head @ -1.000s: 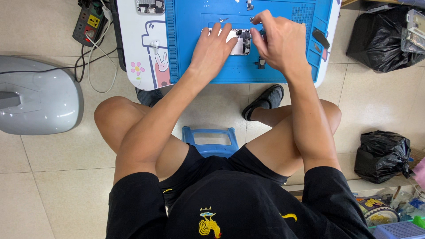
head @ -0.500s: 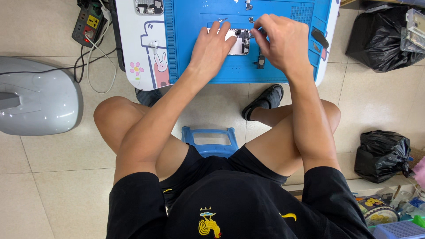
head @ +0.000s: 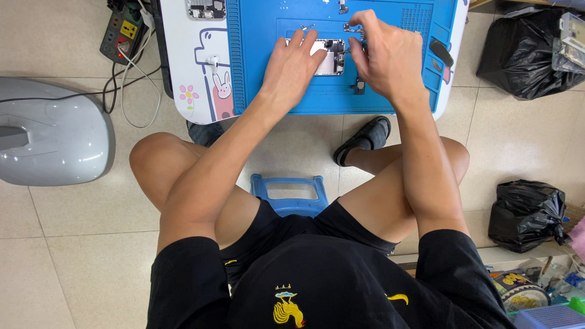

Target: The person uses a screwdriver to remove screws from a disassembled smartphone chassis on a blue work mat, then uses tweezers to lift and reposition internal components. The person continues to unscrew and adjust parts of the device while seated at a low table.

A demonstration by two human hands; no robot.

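on the floor at far left sits a grey rounded appliance (head: pixel 52 131), with a power strip (head: pixel 125 31) and white cable (head: pixel 131 67) beside the desk (head: pixel 195 73). a blue work mat (head: pixel 304 100) covers most of the desk top.

the left hand (head: pixel 292 70) lies palm down on the mat, fingers (head: pixel 297 40) slightly spread, their tips pressing the left part of the opened phone body (head: pixel 329 58) to steady it. compared with a second ago it has hardly moved; the phone sits in the same spot on the upper middle of the mat.

the right hand (head: pixel 387 58) has shifted a little up and left since then, so its fingertips now sit at the phone's right edge, near small loose metal parts (head: pixel 353 27). its fingers are curled together as if pinching something small, but what they hold is hidden; i cannot tell whether a tool or a part is in them. judging by that shift, fine work is going on at the phone's right side.

both forearms reach forward over bent knees, above a small blue stool (head: pixel 289 192). a black sandal (head: pixel 365 137) is under the desk; black plastic bags (head: pixel 524 52) lie at right.
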